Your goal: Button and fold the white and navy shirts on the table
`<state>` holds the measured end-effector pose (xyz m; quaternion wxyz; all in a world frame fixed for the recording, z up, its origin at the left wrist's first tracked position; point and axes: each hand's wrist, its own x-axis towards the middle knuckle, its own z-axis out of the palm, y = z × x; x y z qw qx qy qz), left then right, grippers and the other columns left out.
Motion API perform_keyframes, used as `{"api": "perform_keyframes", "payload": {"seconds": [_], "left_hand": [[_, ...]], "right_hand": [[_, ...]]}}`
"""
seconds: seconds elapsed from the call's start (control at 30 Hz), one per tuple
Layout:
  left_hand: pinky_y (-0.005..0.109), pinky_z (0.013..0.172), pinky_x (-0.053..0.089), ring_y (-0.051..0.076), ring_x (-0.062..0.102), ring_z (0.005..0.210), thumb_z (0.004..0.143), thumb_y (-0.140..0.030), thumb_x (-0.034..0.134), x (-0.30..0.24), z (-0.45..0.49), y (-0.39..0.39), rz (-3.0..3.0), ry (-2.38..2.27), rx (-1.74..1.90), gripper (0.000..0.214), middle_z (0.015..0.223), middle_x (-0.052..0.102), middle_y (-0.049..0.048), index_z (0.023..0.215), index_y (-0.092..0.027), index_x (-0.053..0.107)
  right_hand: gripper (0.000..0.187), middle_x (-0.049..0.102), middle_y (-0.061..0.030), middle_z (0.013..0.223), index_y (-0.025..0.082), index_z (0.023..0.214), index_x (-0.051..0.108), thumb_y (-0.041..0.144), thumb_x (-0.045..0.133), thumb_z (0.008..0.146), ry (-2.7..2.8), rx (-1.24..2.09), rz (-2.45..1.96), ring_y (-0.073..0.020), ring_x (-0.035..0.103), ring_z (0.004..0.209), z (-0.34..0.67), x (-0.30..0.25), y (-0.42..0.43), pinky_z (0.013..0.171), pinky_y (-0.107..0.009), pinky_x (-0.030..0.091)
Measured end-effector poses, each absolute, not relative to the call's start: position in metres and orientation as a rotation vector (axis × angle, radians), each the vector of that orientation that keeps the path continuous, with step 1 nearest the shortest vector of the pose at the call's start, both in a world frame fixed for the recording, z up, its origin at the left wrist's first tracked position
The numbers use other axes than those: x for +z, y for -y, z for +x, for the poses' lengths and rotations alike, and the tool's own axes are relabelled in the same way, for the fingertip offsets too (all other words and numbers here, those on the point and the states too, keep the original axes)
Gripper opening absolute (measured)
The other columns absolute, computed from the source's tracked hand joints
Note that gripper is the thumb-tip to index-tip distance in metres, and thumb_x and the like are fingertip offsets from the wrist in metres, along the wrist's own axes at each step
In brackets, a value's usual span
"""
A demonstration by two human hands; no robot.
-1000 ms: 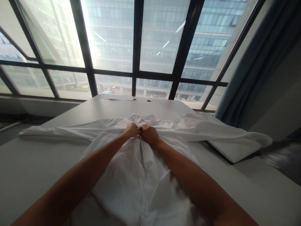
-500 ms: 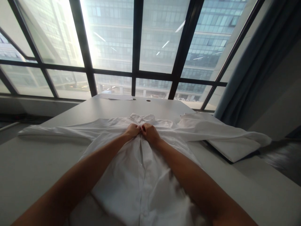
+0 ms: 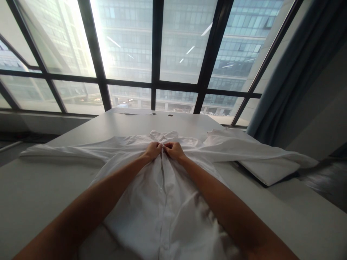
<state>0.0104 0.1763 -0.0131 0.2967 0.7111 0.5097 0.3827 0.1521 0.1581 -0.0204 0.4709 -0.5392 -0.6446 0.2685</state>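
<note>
A white button-up shirt (image 3: 141, 202) lies spread front side up, its collar (image 3: 164, 135) at the far end and its sleeves stretched out to both sides. My left hand (image 3: 153, 150) pinches the front placket just below the collar. Right beside it, my right hand (image 3: 174, 151) pinches the other edge of the same placket, fingertips nearly meeting those of the left. Whatever small button sits between the fingertips is hidden. Lower down the placket, a few buttons show, and the front edges part slightly under my hands.
The shirt rests on a white table (image 3: 54, 191). Under the right sleeve lies a flat, pale, dark-edged object (image 3: 271, 171). Sheets of paper (image 3: 132, 111) lie at the table's far end, before large windows (image 3: 179, 47). A blue-grey curtain (image 3: 282, 79) hangs at the right.
Both hands stay at the same place on the placket. My right hand's fingers have shifted slightly, now more drawn out towards the left fingertips.
</note>
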Motion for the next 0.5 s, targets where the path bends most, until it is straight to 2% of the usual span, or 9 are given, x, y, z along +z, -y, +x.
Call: {"api": "perform_keyframes", "payload": {"seconds": [0.2, 0.33, 0.5], "left_hand": [[0.023, 0.053, 0.031, 0.011, 0.044, 0.054, 0.084, -0.026, 0.045, -0.014, 0.012, -0.174, 2.002, -1.37, 1.055, 0.03, 0.051, 0.049, -0.0027, 0.06, -0.013, 0.059], [0.023, 0.059, 0.038, 0.013, 0.051, 0.061, 0.085, -0.026, 0.046, -0.015, 0.011, -0.17, 2.11, -1.332, 1.101, 0.027, 0.065, 0.062, 0.0022, 0.074, -0.011, 0.066], [0.023, 0.062, 0.041, 0.014, 0.058, 0.067, 0.084, -0.029, 0.048, -0.013, 0.008, -0.165, 2.142, -1.288, 1.106, 0.029, 0.074, 0.069, 0.0056, 0.084, -0.01, 0.07]], "right_hand": [[0.017, 0.052, 0.0035, 0.044, 0.015, 0.055, 0.061, 0.02, 0.061, 0.072, 1.56, 0.888, -1.492, -0.0081, 0.046, 0.045, 0.152, -0.011, -0.159, 0.045, -0.018, 0.035], [0.016, 0.048, 0.0056, 0.044, 0.017, 0.053, 0.052, 0.013, 0.059, 0.067, 1.365, 1.175, -1.411, -0.0063, 0.041, 0.04, 0.151, -0.006, -0.158, 0.041, -0.018, 0.034], [0.015, 0.044, 0.0067, 0.044, 0.018, 0.054, 0.049, 0.011, 0.058, 0.063, 1.252, 1.248, -1.325, -0.0054, 0.038, 0.04, 0.149, -0.009, -0.157, 0.038, -0.017, 0.028]]}}
